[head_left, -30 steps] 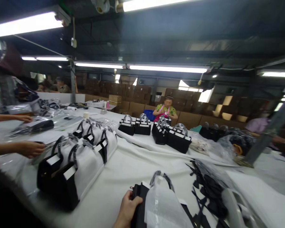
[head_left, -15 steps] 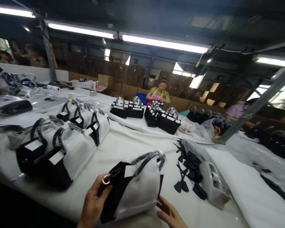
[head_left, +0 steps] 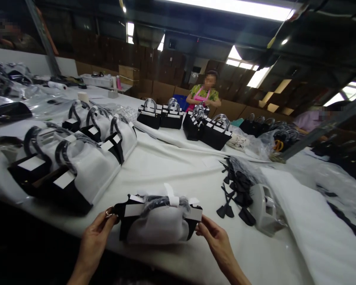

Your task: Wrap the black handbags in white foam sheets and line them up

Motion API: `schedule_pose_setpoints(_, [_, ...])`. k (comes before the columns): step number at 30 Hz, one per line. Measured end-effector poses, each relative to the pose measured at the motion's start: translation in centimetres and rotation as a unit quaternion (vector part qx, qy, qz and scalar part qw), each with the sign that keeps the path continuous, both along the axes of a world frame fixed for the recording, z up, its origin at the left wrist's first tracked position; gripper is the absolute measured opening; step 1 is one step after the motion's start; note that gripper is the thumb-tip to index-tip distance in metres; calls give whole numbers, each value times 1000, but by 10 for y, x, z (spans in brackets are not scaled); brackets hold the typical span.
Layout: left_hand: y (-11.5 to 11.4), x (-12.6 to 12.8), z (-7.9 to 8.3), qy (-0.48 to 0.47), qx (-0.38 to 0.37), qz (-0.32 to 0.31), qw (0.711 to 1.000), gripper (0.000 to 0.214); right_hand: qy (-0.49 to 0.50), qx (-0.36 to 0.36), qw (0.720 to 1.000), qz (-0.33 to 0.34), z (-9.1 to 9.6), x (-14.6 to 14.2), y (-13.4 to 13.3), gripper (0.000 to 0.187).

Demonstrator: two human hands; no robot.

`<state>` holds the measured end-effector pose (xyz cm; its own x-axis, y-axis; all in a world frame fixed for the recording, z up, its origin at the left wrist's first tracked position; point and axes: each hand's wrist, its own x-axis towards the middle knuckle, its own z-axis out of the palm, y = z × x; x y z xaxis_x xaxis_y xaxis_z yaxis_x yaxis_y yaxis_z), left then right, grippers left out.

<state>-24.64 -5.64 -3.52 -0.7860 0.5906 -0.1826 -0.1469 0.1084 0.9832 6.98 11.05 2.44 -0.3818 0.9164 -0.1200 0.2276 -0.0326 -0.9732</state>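
Observation:
A black handbag (head_left: 158, 225) stands on the white-covered table close in front of me, its middle wrapped in thin white sheet and its handles (head_left: 157, 202) in clear film. White cards lie along its top. My left hand (head_left: 97, 233) is closed, thumb against fingers, on the bag's left top corner. A gold-coloured ring (head_left: 109, 211) shows at those fingers; I cannot tell if it is worn or part of the bag. My right hand (head_left: 215, 237) holds the bag's right side edge between thumb and fingers.
Several wrapped handbags (head_left: 89, 174) stand at left. More black bags (head_left: 216, 132) line the far side, near a person in a pink apron (head_left: 200, 97). Right of my bag are black tags (head_left: 225, 204), a grey tape dispenser (head_left: 265, 209) and white foam sheeting (head_left: 296, 206).
The bag has turned so its long side faces me, and its handles now lie lower. My hands have moved apart to its two ends. The view has tilted downward.

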Motion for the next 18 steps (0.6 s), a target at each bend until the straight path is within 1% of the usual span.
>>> schedule_pose_setpoints(2, [1, -1, 4, 34, -10, -33, 999, 49, -10, 4, 1000, 28, 4, 0, 3, 55])
schedule_pose_setpoints(3, [2, -1, 6, 59, -13, -49, 997, 46, -12, 9, 999, 48, 7, 0, 5, 51])
schedule_pose_setpoints(5, [3, -1, 15, 108, -14, -85, 990, 39, -16, 21, 995, 93, 12, -2, 8, 40])
schedule_pose_setpoints(6, [4, -2, 22, 127, -14, -114, 985, 34, -17, 27, 993, 115, 14, -3, 10, 35])
schedule_pose_setpoints(7, [5, -2, 29, 140, -12, -153, 978, 29, -17, 30, 990, 134, 15, -5, 11, 32])
schedule_pose_setpoints(9, [9, -3, 46, 143, -3, -251, 957, 22, -12, 24, 986, 166, 16, -10, 12, 29])
schedule_pose_setpoints(11, [15, -4, 62, 115, 1, -336, 935, 19, -7, 2, 981, 192, 16, -16, 13, 28])
schedule_pose_setpoints(12, [19, -5, 68, 89, -3, -360, 929, 19, -7, -10, 980, 201, 16, -20, 13, 29])
schedule_pose_setpoints(14, [28, -5, 74, 39, -24, -381, 923, 17, -12, -26, 977, 213, 17, -27, 14, 31])
schedule_pose_setpoints(16, [36, -4, 71, 14, -43, -389, 920, 16, -16, -33, 973, 228, 19, -33, 17, 28])
schedule_pose_setpoints(17, [39, -2, 67, 16, -45, -371, 928, 18, -16, -30, 970, 241, 19, -35, 19, 25])
schedule_pose_setpoints(18, [42, -1, 62, 25, -43, -335, 941, 21, -13, -21, 966, 257, 20, -38, 20, 21])
